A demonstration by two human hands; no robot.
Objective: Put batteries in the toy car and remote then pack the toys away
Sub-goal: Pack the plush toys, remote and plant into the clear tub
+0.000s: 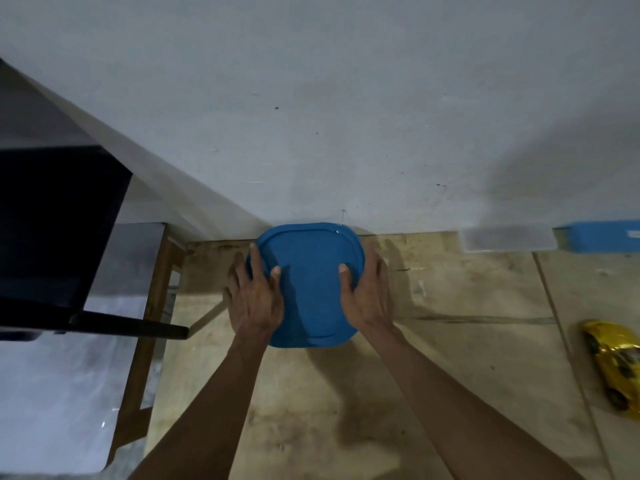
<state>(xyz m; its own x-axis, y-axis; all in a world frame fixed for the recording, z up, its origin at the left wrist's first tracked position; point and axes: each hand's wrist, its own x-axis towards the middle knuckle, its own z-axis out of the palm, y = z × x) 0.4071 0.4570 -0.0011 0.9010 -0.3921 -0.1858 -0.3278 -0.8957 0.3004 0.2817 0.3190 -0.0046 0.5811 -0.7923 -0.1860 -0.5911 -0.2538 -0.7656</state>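
Observation:
A container with a blue lid [306, 285] stands on the wooden table against the wall. My left hand [254, 296] grips its left side, thumb lying on top of the lid. My right hand [367, 292] grips its right side, thumb on the lid as well. What is inside the container is hidden by the lid. A shiny yellow toy car [614, 365] lies on the table at the far right, away from both hands. No remote or batteries show.
A clear plastic box [509, 239] and a blue box [599, 235] sit against the wall at the back right. A dark chair [59, 230] stands to the left of the table's edge [156, 341]. Bare tabletop [346, 410] lies in front of the container.

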